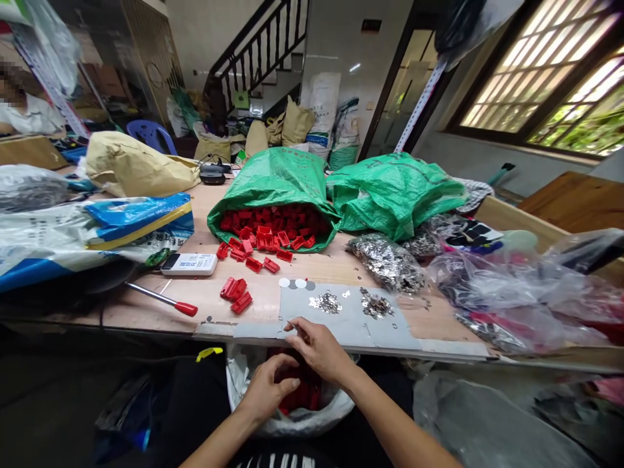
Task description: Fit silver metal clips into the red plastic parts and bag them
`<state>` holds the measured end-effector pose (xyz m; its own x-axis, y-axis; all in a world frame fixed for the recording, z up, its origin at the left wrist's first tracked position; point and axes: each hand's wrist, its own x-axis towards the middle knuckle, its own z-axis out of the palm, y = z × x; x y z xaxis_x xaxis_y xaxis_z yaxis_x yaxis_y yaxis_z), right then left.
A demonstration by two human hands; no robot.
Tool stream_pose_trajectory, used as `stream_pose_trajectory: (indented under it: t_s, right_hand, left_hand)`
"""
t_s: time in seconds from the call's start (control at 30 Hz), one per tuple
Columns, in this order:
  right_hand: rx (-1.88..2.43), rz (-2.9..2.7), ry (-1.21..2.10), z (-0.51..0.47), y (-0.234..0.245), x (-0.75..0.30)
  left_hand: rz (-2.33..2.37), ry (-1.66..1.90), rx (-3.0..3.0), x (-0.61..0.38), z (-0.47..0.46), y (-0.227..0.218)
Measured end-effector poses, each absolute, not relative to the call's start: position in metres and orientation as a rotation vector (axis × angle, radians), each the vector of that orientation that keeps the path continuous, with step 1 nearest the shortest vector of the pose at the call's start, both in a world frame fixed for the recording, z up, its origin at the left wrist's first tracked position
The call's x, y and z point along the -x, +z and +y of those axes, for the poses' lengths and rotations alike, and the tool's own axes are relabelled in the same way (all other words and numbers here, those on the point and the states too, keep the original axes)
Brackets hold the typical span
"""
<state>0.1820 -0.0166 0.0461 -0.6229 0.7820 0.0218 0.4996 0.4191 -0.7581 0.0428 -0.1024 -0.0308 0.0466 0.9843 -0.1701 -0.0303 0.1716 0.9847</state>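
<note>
My left hand is curled over a white bag of red plastic parts in my lap, its fingers closed on something I cannot make out. My right hand rests at the table's front edge, pinching a thin metal pin between thumb and finger. Just ahead lies a grey mat with two small heaps of tiny metal pieces. A few red plastic clips lie to the left of the mat. An open green sack spills many more red clips.
A red-handled screwdriver and a white remote lie at left. A second green sack, clear bags of metal parts and plastic bags crowd the right. Another person sits at far left. Stairs and sacks stand behind.
</note>
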Motion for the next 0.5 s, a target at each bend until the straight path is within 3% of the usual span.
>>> stream_pose_trajectory:
  t_s: [0.3, 0.5]
  right_hand:
    - [1.213, -2.462, 0.631, 0.012, 0.046, -0.072]
    - [1.317, -2.534, 0.472, 0.009, 0.041, -0.058]
  left_hand:
    - [1.098, 1.131, -0.884, -0.041, -0.104, -0.042]
    - [1.107, 1.222, -0.83, -0.028, -0.104, -0.028]
